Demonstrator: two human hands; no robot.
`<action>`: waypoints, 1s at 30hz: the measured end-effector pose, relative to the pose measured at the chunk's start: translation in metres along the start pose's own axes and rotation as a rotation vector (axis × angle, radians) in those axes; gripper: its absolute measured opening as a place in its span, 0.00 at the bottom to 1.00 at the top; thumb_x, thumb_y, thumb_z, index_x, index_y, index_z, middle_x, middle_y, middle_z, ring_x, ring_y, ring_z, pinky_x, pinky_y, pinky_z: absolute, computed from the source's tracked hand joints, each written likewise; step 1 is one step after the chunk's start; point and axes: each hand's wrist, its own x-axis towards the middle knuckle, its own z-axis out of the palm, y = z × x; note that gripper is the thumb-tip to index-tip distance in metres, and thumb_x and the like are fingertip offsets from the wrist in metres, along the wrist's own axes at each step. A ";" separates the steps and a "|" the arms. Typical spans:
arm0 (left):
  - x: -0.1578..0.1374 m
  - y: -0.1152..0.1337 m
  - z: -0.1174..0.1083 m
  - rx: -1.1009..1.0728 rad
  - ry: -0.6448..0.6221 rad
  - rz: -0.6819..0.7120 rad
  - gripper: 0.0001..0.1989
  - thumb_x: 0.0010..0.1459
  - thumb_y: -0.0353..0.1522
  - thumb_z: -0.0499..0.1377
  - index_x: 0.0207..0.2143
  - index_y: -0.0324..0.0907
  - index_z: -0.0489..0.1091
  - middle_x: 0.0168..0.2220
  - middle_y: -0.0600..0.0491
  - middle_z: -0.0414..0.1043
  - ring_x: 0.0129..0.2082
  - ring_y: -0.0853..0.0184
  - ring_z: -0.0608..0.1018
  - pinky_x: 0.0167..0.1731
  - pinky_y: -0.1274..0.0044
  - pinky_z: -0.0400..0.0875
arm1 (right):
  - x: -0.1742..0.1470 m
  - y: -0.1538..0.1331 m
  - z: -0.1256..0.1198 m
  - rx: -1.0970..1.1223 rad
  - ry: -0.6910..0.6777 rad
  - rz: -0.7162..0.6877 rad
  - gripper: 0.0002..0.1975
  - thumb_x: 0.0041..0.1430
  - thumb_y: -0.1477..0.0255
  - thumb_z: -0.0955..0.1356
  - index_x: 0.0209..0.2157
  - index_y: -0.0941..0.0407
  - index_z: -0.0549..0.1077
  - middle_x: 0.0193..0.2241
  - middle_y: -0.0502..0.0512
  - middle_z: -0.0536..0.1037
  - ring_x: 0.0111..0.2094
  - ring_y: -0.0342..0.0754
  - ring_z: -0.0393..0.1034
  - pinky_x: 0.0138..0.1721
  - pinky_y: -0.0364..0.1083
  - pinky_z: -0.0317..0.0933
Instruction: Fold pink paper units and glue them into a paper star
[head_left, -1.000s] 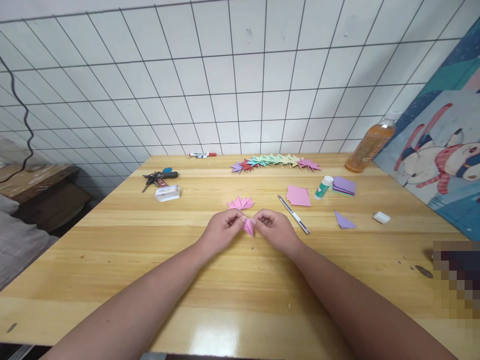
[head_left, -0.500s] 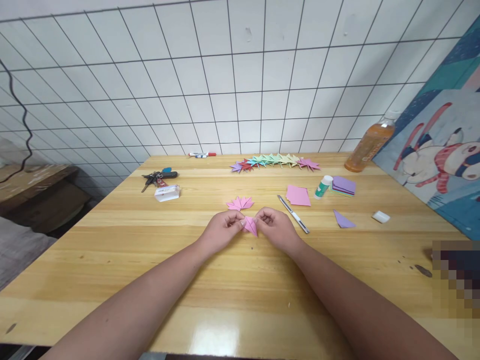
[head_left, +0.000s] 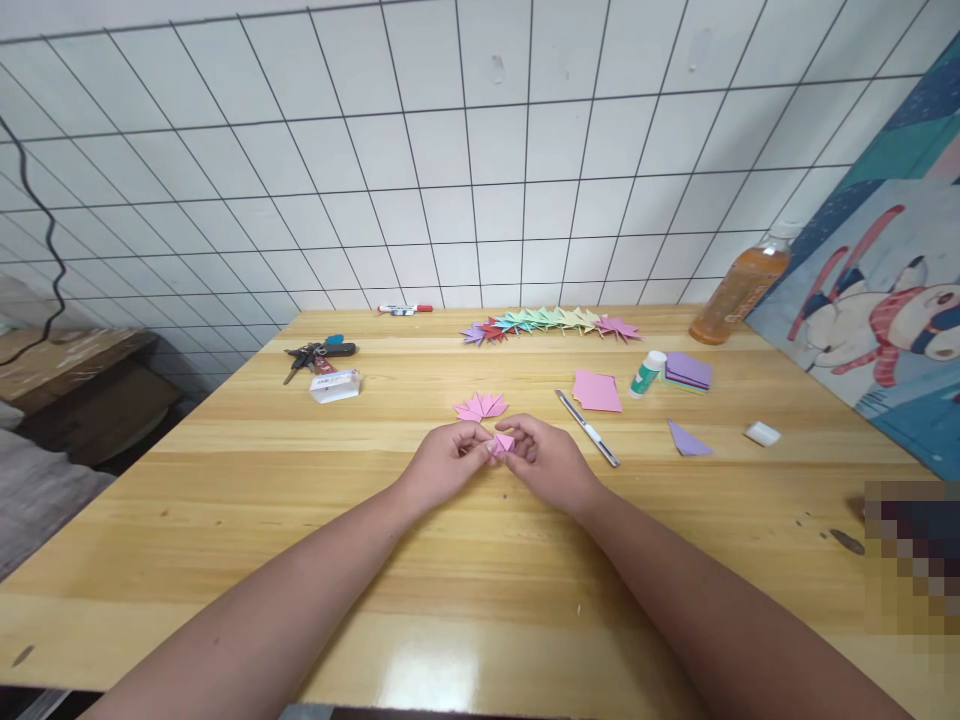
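Note:
Between my fingertips is a small folded piece of pink paper (head_left: 504, 444), its lower point turned up. My left hand (head_left: 448, 458) pinches its left side, fingers closed. On the other side my right hand (head_left: 551, 456) has its thumb at the paper's lower edge and its curled forefinger near the top. Just beyond my hands lies a pink origami piece (head_left: 481, 407) with several pointed folds. A utility knife (head_left: 588, 429) rests right of my right hand, near a stack of pink paper squares (head_left: 597, 391).
A row of coloured folded pieces (head_left: 551, 322) lies along the wall. To the right are a glue stick (head_left: 647, 374), purple paper squares (head_left: 688, 371), a purple folded triangle (head_left: 685, 438), an eraser (head_left: 763, 434) and a bottle (head_left: 742, 288). Keys (head_left: 319, 357), a small box (head_left: 335, 386) and markers (head_left: 405, 309) lie left.
The pink paper's lower point, which hung down before, is now folded up, so the piece looks shorter. My right thumb has moved down and its forefinger has lifted towards the top.

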 end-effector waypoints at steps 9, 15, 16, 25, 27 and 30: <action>0.000 0.001 0.000 0.008 0.001 -0.016 0.08 0.53 0.34 0.55 0.27 0.38 0.70 0.26 0.52 0.74 0.28 0.68 0.75 0.31 0.79 0.67 | -0.001 -0.002 -0.003 -0.163 -0.001 -0.073 0.19 0.51 0.74 0.65 0.47 0.51 0.67 0.27 0.47 0.72 0.26 0.41 0.65 0.30 0.40 0.58; 0.000 0.000 -0.001 -0.005 -0.010 -0.013 0.08 0.53 0.33 0.54 0.28 0.38 0.70 0.27 0.51 0.74 0.29 0.67 0.75 0.32 0.79 0.67 | -0.004 -0.006 -0.004 -0.222 -0.010 -0.079 0.25 0.52 0.76 0.63 0.53 0.49 0.62 0.28 0.48 0.75 0.27 0.43 0.68 0.31 0.41 0.59; 0.000 0.000 -0.001 -0.008 -0.013 -0.014 0.08 0.53 0.33 0.54 0.28 0.38 0.70 0.28 0.51 0.75 0.29 0.67 0.75 0.32 0.79 0.67 | -0.004 -0.006 -0.005 -0.216 -0.015 -0.072 0.26 0.52 0.76 0.63 0.53 0.48 0.61 0.29 0.48 0.75 0.27 0.43 0.68 0.31 0.41 0.59; 0.001 -0.001 -0.001 -0.009 0.019 -0.032 0.08 0.53 0.35 0.55 0.29 0.39 0.70 0.28 0.52 0.74 0.28 0.68 0.74 0.30 0.79 0.66 | -0.002 -0.003 -0.005 -0.036 -0.012 0.047 0.26 0.51 0.79 0.60 0.52 0.49 0.64 0.32 0.49 0.78 0.27 0.43 0.70 0.30 0.41 0.61; 0.001 0.000 0.000 -0.069 0.039 -0.054 0.07 0.51 0.35 0.56 0.30 0.39 0.69 0.27 0.53 0.73 0.27 0.68 0.74 0.30 0.79 0.66 | 0.000 -0.001 -0.002 0.059 -0.017 0.070 0.23 0.51 0.79 0.60 0.48 0.51 0.68 0.34 0.50 0.77 0.30 0.43 0.70 0.32 0.41 0.62; 0.002 0.001 0.001 -0.155 0.045 -0.077 0.08 0.50 0.34 0.58 0.32 0.39 0.68 0.27 0.54 0.74 0.28 0.68 0.75 0.31 0.79 0.66 | 0.002 0.001 0.002 0.159 -0.013 0.079 0.16 0.52 0.76 0.61 0.43 0.54 0.71 0.32 0.51 0.77 0.32 0.43 0.71 0.35 0.42 0.63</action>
